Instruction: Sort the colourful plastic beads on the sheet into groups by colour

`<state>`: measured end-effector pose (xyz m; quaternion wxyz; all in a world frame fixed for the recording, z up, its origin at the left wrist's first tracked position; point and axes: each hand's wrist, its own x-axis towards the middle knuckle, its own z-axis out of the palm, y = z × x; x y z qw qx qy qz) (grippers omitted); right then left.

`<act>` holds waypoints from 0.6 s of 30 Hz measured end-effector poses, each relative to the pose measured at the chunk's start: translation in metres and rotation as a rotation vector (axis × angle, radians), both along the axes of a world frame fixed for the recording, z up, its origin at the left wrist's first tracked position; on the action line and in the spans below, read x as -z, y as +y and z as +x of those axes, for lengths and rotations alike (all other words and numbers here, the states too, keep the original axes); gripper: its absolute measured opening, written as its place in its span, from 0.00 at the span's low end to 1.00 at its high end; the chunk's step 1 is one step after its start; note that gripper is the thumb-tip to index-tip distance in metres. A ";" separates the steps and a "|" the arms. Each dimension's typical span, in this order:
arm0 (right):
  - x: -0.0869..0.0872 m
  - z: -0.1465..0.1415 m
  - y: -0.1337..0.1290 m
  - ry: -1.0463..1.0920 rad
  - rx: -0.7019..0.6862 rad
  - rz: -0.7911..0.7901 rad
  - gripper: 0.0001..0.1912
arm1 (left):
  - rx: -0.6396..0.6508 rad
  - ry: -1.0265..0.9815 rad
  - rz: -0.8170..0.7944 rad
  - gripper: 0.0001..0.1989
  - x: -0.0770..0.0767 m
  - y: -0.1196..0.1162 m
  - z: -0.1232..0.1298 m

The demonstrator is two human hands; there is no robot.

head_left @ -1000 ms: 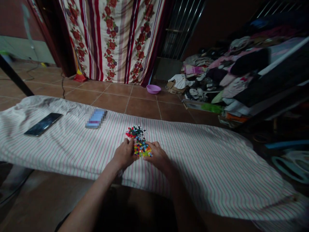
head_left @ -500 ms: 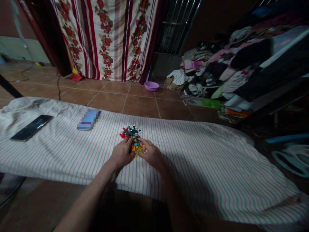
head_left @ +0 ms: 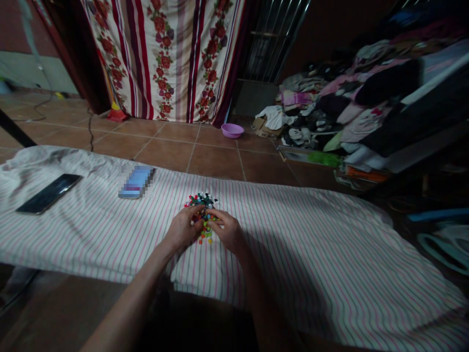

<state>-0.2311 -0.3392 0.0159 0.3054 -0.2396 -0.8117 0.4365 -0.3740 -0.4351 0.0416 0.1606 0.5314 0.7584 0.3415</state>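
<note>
A pile of small colourful pieces point(head_left: 202, 199) lies on the striped cloth point(head_left: 293, 234); red, dark green, black and white ones are at its far side, with green, orange and yellow ones nearer. My left hand point(head_left: 183, 226) touches the pile from the left, its fingers curved and apart. From the right, my right hand point(head_left: 227, 231) reaches in with its fingers spread over the pieces. Neither hand appears to grip a piece, and both hide part of the pile.
On the cloth's left part lie a dark phone point(head_left: 49, 194) and a phone with a lit, blurred screen point(head_left: 136, 182). Beyond are a purple basin point(head_left: 232, 130) on the tiled floor, a floral curtain point(head_left: 176, 63) and heaped clothes point(head_left: 330, 98).
Both hands have shifted slightly over the pile. Some orange and yellow pieces now lie nearer to me, and the pile's near part is more spread out. The view has moved a little.
</note>
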 end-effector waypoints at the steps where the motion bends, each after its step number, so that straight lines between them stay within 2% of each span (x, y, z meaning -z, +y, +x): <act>1: 0.000 -0.001 0.001 -0.006 0.012 0.016 0.17 | 0.006 -0.008 -0.001 0.21 -0.001 0.001 -0.001; 6: 0.003 -0.003 0.008 0.002 0.107 0.081 0.14 | 0.059 -0.077 0.040 0.12 -0.003 0.002 -0.010; 13: 0.014 0.000 0.025 -0.030 0.422 0.126 0.17 | -0.130 -0.102 0.027 0.12 -0.003 0.007 -0.025; 18: 0.015 -0.014 0.057 -0.135 0.383 0.177 0.18 | -0.267 -0.045 -0.065 0.14 -0.001 0.008 -0.034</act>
